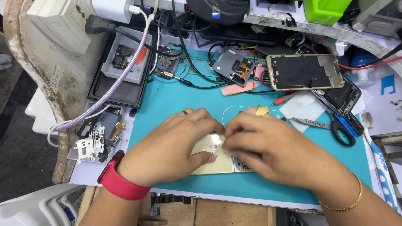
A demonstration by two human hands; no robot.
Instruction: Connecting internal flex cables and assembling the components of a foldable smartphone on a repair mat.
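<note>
Both hands, left (167,146) and right (272,144), clamp a pale phone panel (209,161) beside tweezers (307,121) and scissors (341,129).

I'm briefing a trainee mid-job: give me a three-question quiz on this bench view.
1. True or false: both hands touch the pale gold phone.
2. Which wrist wears the red band: A left, B right?
3. What tool lies right of the right hand on the teal mat?

Key: 1 true. 2 A, beside the left hand. 3 the black-handled scissors.
</note>
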